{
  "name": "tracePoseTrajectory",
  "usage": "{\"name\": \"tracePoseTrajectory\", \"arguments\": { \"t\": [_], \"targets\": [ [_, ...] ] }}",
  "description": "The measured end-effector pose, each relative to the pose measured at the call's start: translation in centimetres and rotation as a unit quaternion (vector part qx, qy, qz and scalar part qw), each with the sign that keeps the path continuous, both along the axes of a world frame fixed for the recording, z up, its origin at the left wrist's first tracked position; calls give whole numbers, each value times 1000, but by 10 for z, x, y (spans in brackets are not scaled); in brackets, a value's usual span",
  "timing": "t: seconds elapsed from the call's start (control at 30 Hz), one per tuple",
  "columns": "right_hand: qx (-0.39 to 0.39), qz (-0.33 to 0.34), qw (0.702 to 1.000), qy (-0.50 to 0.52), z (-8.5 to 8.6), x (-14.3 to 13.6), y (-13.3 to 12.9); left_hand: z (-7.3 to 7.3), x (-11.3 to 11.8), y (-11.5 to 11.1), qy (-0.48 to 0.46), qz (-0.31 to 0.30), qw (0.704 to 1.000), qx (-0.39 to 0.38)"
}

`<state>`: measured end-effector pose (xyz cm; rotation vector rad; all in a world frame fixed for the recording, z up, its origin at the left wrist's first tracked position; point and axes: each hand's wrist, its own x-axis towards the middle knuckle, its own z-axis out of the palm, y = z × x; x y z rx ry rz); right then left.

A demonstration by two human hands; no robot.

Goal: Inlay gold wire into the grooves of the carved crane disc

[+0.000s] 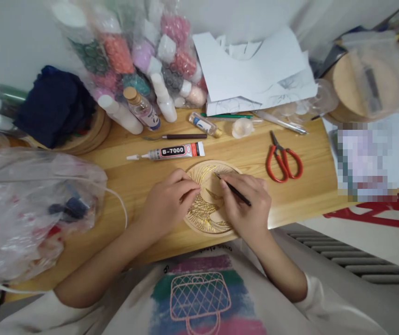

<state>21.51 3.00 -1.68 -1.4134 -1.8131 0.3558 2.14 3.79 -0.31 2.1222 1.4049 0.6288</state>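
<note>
A round wooden disc (209, 228) with raised gold line patterns lies flat near the table's front edge. My left hand (171, 197) is closed in a pinch over the disc's left side; what sits between the fingertips, if anything, is too small to make out. In my right hand (248, 204) is a thin black pointed tool (237, 193), gripped like a pen, its tip over the upper part of the disc. Just behind the disc lies a tube of B-7000 glue (176, 151). Red-handled scissors (283, 160) rest to the right.
A dark-handled tool (185, 137), a small corked bottle (204, 124) and a silver pen (283, 123) lie farther back. Bagged jars of coloured beads (119, 53) and papers (251, 74) line the wall. A plastic bag (28, 200) and white cord (116, 193) occupy the left.
</note>
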Motion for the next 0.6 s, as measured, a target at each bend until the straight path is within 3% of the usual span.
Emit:
{"name": "tracePoseTrajectory", "arguments": {
  "t": [0.33, 0.6],
  "targets": [
    [-61, 38, 989, 130, 1, 30, 9, -4, -8, 11, 18, -56, 997, 47],
    [-67, 62, 985, 149, -3, 35, 18, -9, -11, 13, -5, -82, 996, 36]
  ]
}}
